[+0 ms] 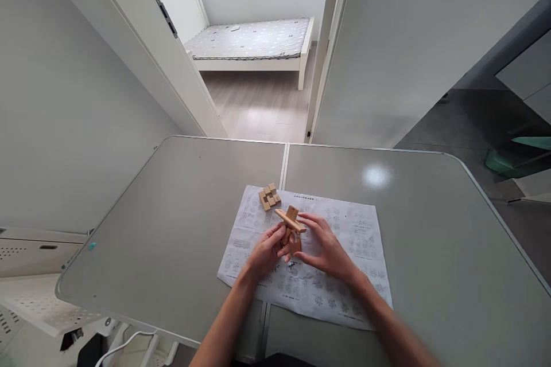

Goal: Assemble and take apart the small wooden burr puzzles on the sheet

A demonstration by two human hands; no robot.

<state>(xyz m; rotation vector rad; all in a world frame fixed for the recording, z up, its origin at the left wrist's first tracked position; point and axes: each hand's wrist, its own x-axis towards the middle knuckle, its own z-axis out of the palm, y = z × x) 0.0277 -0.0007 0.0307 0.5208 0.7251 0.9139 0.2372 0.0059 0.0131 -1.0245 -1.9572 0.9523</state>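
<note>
My left hand (267,249) is closed around part of a wooden interlocking puzzle (291,219), made of light brown bars that cross one another. One long bar lies slantwise across the top of it. My right hand (325,245) is just to the right, its thumb and fingers spread apart around the puzzle's right side; whether a fingertip touches the wood I cannot tell. Below the puzzle lies a white printed sheet (344,241) covered with small line drawings. A second wooden block puzzle (269,197), built of small cubes, rests on the sheet's upper left part.
The sheet lies on a grey folding table (172,223) with a seam down the middle. Beyond the table's far edge is an open doorway, with a bed (253,40) in the room behind. A white perforated shelf unit (38,292) stands at the lower left.
</note>
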